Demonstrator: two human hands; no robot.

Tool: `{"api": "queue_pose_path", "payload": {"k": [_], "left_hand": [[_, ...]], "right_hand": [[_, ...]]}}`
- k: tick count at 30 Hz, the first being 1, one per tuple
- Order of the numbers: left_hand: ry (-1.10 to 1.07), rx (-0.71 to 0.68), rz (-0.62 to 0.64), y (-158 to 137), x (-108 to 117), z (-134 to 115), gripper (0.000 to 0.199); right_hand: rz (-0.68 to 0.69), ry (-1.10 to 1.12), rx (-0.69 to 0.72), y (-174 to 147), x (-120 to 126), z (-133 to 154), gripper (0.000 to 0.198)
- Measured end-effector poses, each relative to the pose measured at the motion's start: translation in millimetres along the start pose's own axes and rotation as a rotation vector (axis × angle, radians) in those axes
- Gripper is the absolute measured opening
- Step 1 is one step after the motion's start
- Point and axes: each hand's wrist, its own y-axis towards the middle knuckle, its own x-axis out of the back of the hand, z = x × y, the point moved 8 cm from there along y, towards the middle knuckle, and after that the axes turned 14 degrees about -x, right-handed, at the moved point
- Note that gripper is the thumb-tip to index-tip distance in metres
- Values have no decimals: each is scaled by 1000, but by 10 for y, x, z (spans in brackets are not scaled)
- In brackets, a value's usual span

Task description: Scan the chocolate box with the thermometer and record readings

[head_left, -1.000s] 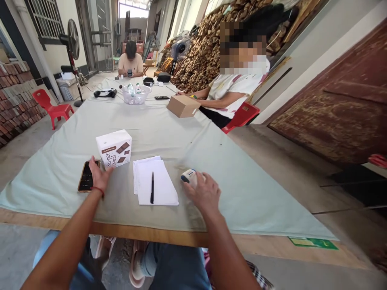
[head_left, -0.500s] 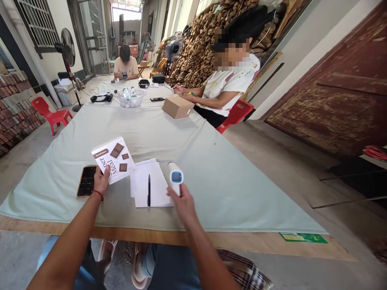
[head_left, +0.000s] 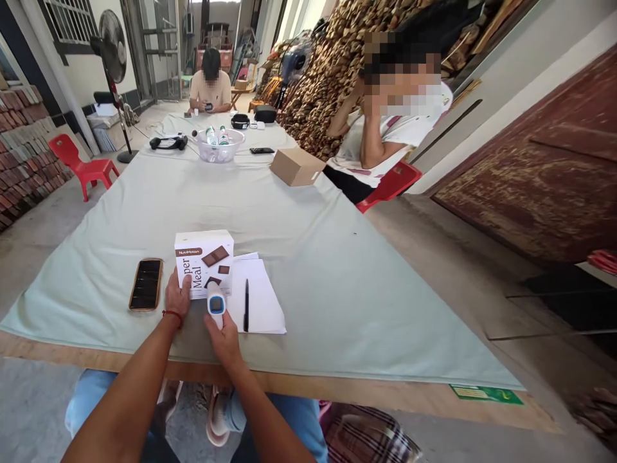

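My left hand (head_left: 178,296) grips the lower left side of a white box (head_left: 205,262) printed with chocolate pieces and the word "Meal"; the box's front faces me. In my right hand (head_left: 224,335) is a white infrared thermometer (head_left: 215,302) with a blue-rimmed screen, held by its handle in front of the box's lower part. Just right of the box, white paper sheets (head_left: 267,308) lie on the cloth, with a black pen (head_left: 246,305) on top. A smartphone (head_left: 145,284) in an orange-edged case rests left of my left hand.
A pale green cloth (head_left: 347,308) covers the table. Farther off are a cardboard box (head_left: 296,167), a clear basin (head_left: 219,148) holding bottles, a dark phone (head_left: 261,150) and a black headset (head_left: 168,142). One person (head_left: 380,135) sits at the right, another (head_left: 211,87) at the far end.
The box has swung right and turned more upright towards me. My right hand has brought the thermometer left, from beyond the paper to the box front. The person at right has raised their arms.
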Motion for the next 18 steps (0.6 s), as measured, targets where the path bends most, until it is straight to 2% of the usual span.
{"api": "queue_pose_path", "payload": {"k": [9,18], "left_hand": [[-35,-2,11,-2,-9,-37,46],[-33,-18,3,10,-4,-47,47]], "right_hand": [[-34,-54,-58,26,-59,-97,32],[-53,-63,-29,24,-53,-58,31]]}}
